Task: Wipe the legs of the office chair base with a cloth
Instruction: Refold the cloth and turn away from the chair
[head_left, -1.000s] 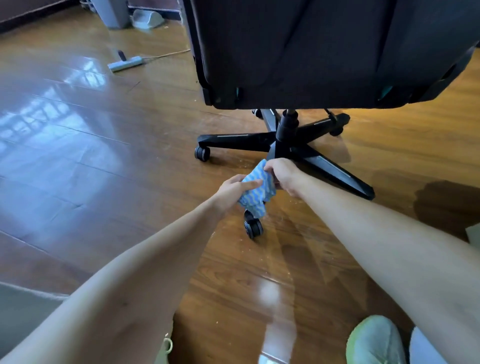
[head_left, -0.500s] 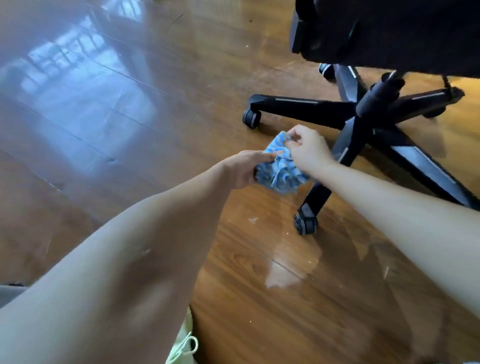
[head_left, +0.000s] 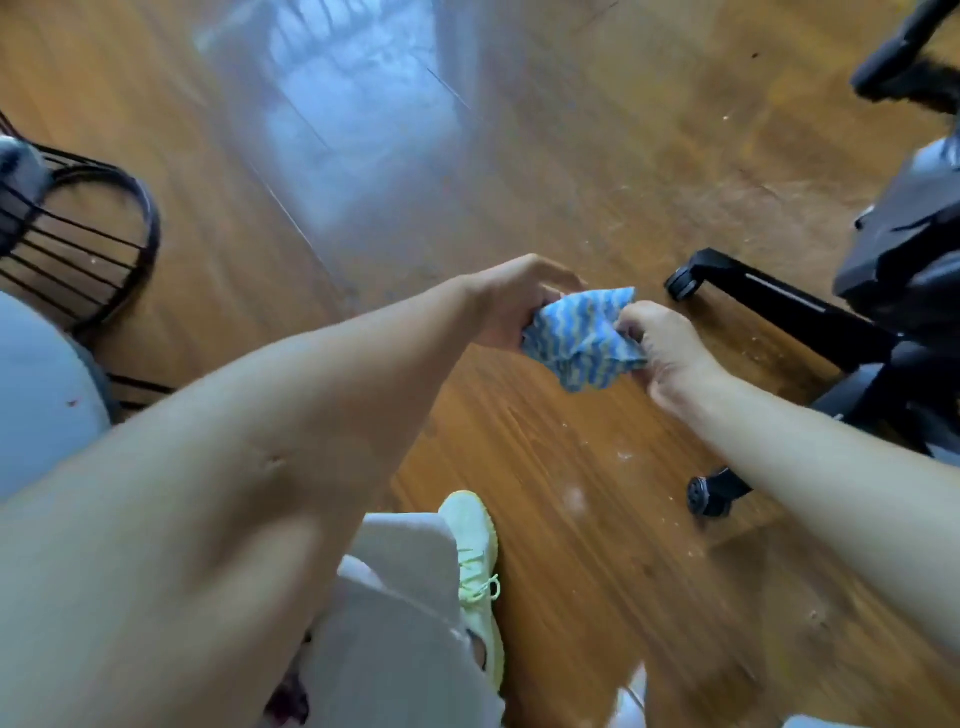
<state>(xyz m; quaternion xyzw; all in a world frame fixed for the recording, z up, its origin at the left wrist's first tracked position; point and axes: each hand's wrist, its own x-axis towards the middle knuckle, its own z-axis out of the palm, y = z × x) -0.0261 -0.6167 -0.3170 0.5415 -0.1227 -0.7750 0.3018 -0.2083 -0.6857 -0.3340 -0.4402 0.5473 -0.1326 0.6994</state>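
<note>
Blue-and-white striped cloth was bunched between both hands above the wooden floor, just left of the black chair base and not touching it. The left hand had its fingers curled round the cloth's left end; the right hand pinched the right edge with its fingers. One caster sat near the cloth, another nearer, beside the right forearm. A black wire rack stood far left; I could not tell what it held. A yellow-green shoe rested near.
</note>
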